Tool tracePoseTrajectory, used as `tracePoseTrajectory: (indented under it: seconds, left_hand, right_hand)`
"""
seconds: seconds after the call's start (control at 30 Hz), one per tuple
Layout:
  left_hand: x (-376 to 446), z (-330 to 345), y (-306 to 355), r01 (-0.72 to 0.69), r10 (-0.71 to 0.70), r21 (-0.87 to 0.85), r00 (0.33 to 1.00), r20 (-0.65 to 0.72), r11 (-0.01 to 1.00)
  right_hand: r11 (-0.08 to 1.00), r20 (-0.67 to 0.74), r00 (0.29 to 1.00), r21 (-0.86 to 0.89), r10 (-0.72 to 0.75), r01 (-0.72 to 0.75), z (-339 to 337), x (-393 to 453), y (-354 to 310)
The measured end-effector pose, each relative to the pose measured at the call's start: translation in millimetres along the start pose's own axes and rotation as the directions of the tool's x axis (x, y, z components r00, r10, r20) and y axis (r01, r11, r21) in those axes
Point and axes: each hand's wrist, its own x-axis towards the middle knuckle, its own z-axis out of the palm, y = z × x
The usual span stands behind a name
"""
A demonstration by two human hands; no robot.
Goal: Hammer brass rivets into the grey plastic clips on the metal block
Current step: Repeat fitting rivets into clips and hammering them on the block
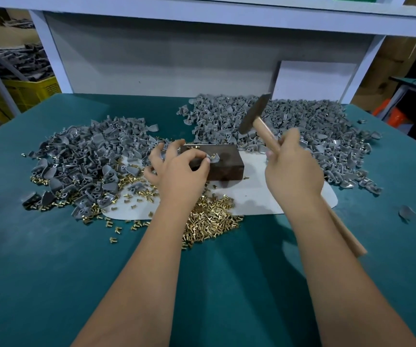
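Observation:
A dark metal block (227, 164) stands on a white mat (257, 196) at the table's middle. On its top lies a grey plastic clip (214, 157) with a brass rivet in it. My left hand (176, 171) pinches that clip at its left side with thumb and forefinger, the other fingers spread. My right hand (293, 166) grips the wooden handle of a hammer (254, 113), whose metal head is raised above and to the right of the block. Loose brass rivets (212, 221) lie heaped in front of the block.
A large pile of grey clips (289, 126) covers the table's back right, another pile of clips (84, 156) mixed with rivets sits left. The green table (51, 271) stretches toward me. A white shelf frame (151, 58) stands behind; a yellow crate (26, 91) is far left.

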Motion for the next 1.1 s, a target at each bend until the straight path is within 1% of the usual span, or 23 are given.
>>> tracePoseTrajectory:
  seconds: [0.03, 0.1, 0.17, 0.2, 0.23, 0.33, 0.37, 0.4, 0.47, 0.5, 0.53, 0.63, 0.67, 0.73, 0.77, 0.8, 0.83, 0.9, 0.93, 0.97, 1.03, 1.07, 1.1]
  left_hand:
    - [0, 0, 0, -0.002, 0.002, -0.006, 1.0, -0.004, 1.0]
    - [-1, 0, -1, -0.003, 0.002, -0.023, 1.0, -0.018, 1.0]
    - [-1, 0, -1, 0.005, -0.006, -0.035, 1.0, -0.027, 0.999]
    - [-2, 0, 0, 0.009, -0.01, -0.037, 0.999, -0.034, 0.999]
    - [-2, 1, 0, 0.012, -0.014, -0.038, 0.999, -0.045, 0.999]
    - [-2, 2, 0, 0.001, -0.004, -0.034, 0.997, -0.073, 0.999]
    - [-2, 3, 0, -0.002, 0.0, -0.034, 0.997, -0.076, 0.999]
    - [-2, 2, 0, 0.001, -0.003, -0.035, 0.997, -0.076, 0.999]
    - [-2, 1, 1, 0.011, -0.013, -0.028, 0.998, -0.065, 1.0]
    - [-3, 1, 1, 0.013, -0.014, -0.023, 0.998, -0.058, 1.0]
    - [-2, 2, 1, 0.015, -0.016, -0.023, 0.998, -0.058, 1.0]
    - [-2, 3, -1, -0.002, 0.0, -0.028, 0.998, -0.059, 1.0]
    - [-2, 4, -2, -0.008, 0.006, -0.025, 0.998, -0.062, 1.0]
    - [-2, 3, -1, 0.001, -0.003, -0.024, 0.998, -0.069, 1.0]
    - [-1, 2, 0, 0.007, -0.009, -0.025, 0.998, -0.069, 1.0]
    - [-2, 2, 0, 0.008, -0.01, -0.028, 0.997, -0.07, 1.0]
    - [-1, 3, 0, 0.004, -0.007, -0.035, 0.997, -0.076, 0.999]
    - [-2, 4, -1, -0.017, 0.013, -0.05, 0.996, -0.092, 0.999]
    - [-2, 5, -2, -0.028, 0.024, -0.05, 0.995, -0.096, 0.998]
    - [-2, 5, -2, -0.03, 0.025, -0.047, 0.995, -0.096, 0.998]
    - [-2, 3, 0, -0.005, 0.002, -0.037, 0.996, -0.091, 0.999]
    - [-1, 2, 1, 0.005, -0.008, -0.034, 0.996, -0.084, 0.999]
    - [-1, 2, 1, 0.008, -0.011, -0.034, 0.997, -0.078, 0.999]
  right_hand:
    - [0.997, -0.003, 0.999, 0.055, -0.049, 0.049, -6, -2, -4]
    - [0.985, 0.062, 0.988, 0.114, -0.14, 0.132, -19, -9, -11]
    - [0.978, 0.162, 0.968, 0.11, -0.192, 0.176, -28, -14, -18]
    - [0.978, 0.191, 0.961, 0.094, -0.199, 0.184, -30, -15, -21]
    - [0.979, 0.192, 0.96, 0.074, -0.203, 0.192, -32, -16, -23]
    - [0.968, 0.062, 0.967, 0.052, -0.248, 0.245, -33, -18, -27]
    - [0.963, 0.047, 0.962, 0.034, -0.268, 0.266, -33, -21, -28]
    - [0.956, 0.071, 0.954, 0.001, -0.293, 0.293, -32, -24, -29]
    - [0.94, 0.173, 0.932, -0.064, -0.32, 0.334, -28, -27, -31]
    - [0.938, 0.184, 0.93, -0.083, -0.317, 0.336, -29, -27, -33]
    - [0.938, 0.147, 0.937, -0.099, -0.317, 0.332, -29, -24, -35]
    - [0.935, -0.027, 0.949, -0.184, -0.315, 0.305, -31, -25, -42]
    - [0.924, -0.039, 0.942, -0.215, -0.333, 0.317, -30, -28, -43]
    - [0.892, 0.048, 0.923, -0.245, -0.381, 0.38, -23, -35, -40]
    - [0.882, 0.105, 0.918, -0.254, -0.383, 0.397, -21, -35, -37]
    - [0.887, 0.116, 0.924, -0.259, -0.365, 0.382, -20, -33, -34]
    - [0.897, 0.078, 0.937, -0.271, -0.34, 0.348, -22, -29, -34]
    - [0.917, -0.049, 0.952, -0.287, -0.303, 0.277, -26, -29, -36]
    - [0.925, -0.079, 0.949, -0.263, -0.305, 0.275, -28, -32, -38]
    - [0.918, -0.086, 0.938, -0.254, -0.334, 0.304, -27, -35, -38]
    - [0.886, 0.035, 0.923, -0.271, -0.382, 0.377, -21, -40, -34]
    - [0.879, 0.094, 0.92, -0.273, -0.38, 0.391, -18, -40, -31]
    - [0.885, 0.095, 0.925, -0.269, -0.369, 0.38, -17, -37, -31]
